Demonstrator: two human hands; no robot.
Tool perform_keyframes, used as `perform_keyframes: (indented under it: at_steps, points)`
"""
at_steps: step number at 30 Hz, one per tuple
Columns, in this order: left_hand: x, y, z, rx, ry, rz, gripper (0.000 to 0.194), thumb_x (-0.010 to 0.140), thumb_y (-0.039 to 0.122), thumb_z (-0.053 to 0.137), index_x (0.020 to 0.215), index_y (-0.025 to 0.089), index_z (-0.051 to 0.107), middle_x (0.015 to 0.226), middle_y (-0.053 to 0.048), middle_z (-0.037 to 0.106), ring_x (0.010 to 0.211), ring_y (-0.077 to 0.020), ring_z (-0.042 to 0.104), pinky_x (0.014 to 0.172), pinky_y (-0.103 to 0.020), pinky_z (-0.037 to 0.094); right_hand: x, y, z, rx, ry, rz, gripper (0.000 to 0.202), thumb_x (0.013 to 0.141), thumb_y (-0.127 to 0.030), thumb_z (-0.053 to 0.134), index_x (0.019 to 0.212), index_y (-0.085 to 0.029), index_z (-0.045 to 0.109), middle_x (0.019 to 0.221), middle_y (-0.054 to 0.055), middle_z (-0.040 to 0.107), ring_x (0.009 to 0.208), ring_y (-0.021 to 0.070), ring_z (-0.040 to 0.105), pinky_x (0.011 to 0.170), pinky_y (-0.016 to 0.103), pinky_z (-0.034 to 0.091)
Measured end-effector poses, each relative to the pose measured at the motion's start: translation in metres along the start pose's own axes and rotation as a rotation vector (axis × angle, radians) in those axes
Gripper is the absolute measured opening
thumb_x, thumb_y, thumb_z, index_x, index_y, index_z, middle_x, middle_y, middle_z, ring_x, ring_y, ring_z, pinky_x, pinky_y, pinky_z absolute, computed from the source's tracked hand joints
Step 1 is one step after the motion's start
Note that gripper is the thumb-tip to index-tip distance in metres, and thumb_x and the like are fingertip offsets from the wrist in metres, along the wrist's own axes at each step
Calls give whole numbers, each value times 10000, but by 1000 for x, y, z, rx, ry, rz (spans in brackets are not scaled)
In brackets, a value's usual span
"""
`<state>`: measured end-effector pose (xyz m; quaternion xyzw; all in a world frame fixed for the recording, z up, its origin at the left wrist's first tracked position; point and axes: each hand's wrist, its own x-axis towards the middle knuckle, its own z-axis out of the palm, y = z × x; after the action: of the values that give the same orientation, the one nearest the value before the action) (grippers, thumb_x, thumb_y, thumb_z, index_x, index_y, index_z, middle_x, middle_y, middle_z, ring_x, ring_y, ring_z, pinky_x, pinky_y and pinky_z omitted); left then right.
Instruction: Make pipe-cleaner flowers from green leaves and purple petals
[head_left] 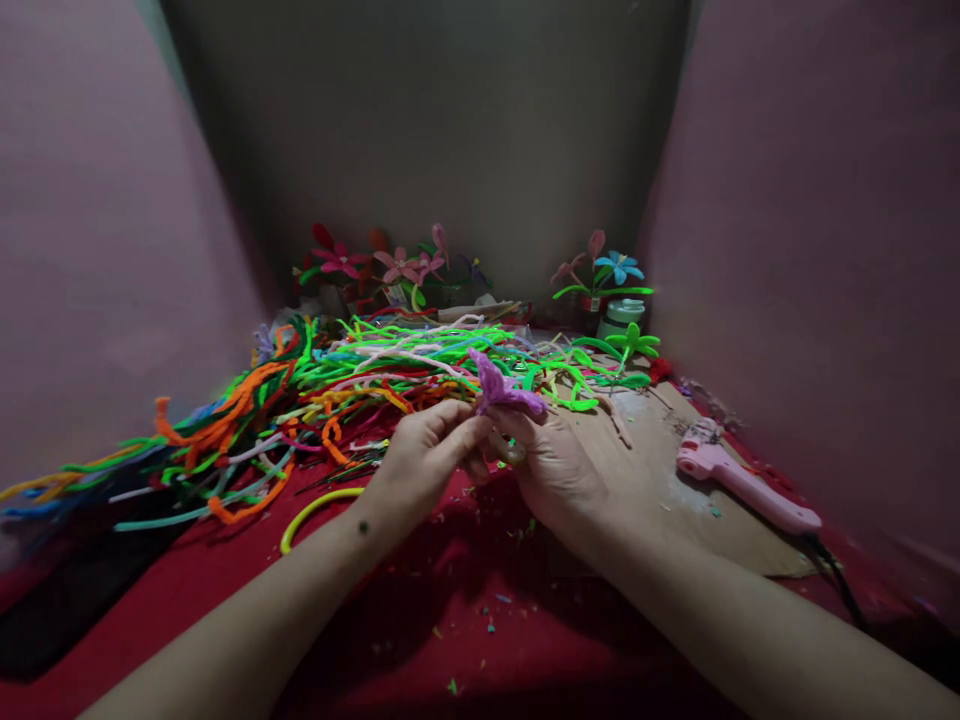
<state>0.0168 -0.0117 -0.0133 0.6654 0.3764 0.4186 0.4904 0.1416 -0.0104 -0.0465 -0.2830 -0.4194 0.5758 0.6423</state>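
A purple pipe-cleaner flower (504,390) is held up between my two hands, its petals spread above the fingers. My left hand (439,445) pinches it low down from the left, thumb and forefinger pressed together. From the right, my right hand (559,465) has its fingers closed at the flower's base, and a thumb lies near the petals. The part of the flower below the petals is hidden by my fingers. Just beyond the hands lies a big heap of pipe cleaners (420,350) in green, orange, white and red.
A pink hot glue gun (750,485) lies on a cardboard sheet (645,480) at the right. Finished pipe-cleaner flowers (401,262) stand along the back, beside a pale green jar (624,315). Small scraps litter the red cloth (450,620); a yellow ring (315,510) sits near my left wrist.
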Motion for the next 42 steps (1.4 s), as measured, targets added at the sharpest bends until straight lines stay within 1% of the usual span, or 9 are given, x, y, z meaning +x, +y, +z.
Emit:
perform_keyframes:
  at_steps: [4,11,14,17,22,29,35,39,42]
  points:
    - [-6,-2,6,324,184,148,183,826,296,505,767,151,600,552,22,563,506,-95,515,549,-203,406,-2,-3,4,5,41,-55,156,694,-325,679,730,-180,634,692,-4,589,621,116,475,593,263,401]
    - [-7,-5,9,333,234,227,168,816,284,515,715,170,587,516,43,464,461,-72,396,482,-188,325,-5,-11,10,-5,-6,-148,33,715,-233,661,736,-207,663,716,-21,601,674,125,504,706,290,439]
    - [-6,-1,9,155,176,85,206,802,305,537,659,157,539,503,58,405,433,-52,326,426,-179,274,-6,-11,10,-43,-5,-204,51,724,-214,651,769,-219,676,775,-19,626,759,136,534,826,316,425]
    - [-5,1,8,-120,98,-58,243,784,320,566,630,155,477,483,74,368,391,-32,284,381,-167,230,-6,-10,9,-54,0,-208,80,722,-208,655,794,-231,680,799,-20,632,802,143,543,837,322,425]
    - [-2,-1,3,-440,-8,-118,182,786,247,572,671,152,469,503,68,437,344,-7,280,349,-143,196,-2,-12,3,-179,-36,-181,95,721,-239,660,806,-244,702,852,-7,646,816,150,546,791,320,434]
    - [-1,-4,-3,-626,-153,-169,128,795,195,552,695,156,483,495,78,402,325,7,198,321,-115,188,3,-17,-4,-80,-192,-72,105,736,-261,640,813,-255,711,756,-17,653,767,140,543,796,318,407]
    - [-1,-7,-8,-731,-286,-244,66,777,143,548,731,160,504,486,95,342,326,7,96,300,-100,177,5,-17,-6,-14,-264,49,57,682,-282,684,706,-231,688,681,-16,620,655,134,514,683,298,409]
    - [2,-6,-10,-602,-308,-270,113,810,237,531,738,153,508,497,89,343,327,2,140,311,-118,190,6,-11,-7,-1,-208,11,41,682,-256,689,709,-226,686,660,-27,597,618,116,479,657,284,390]
    - [1,-3,-6,-242,-134,-96,246,838,344,490,684,152,505,545,43,447,383,-37,360,379,-161,302,6,-9,-4,26,-127,-47,30,691,-233,682,719,-227,674,683,-36,585,627,110,470,670,283,398]
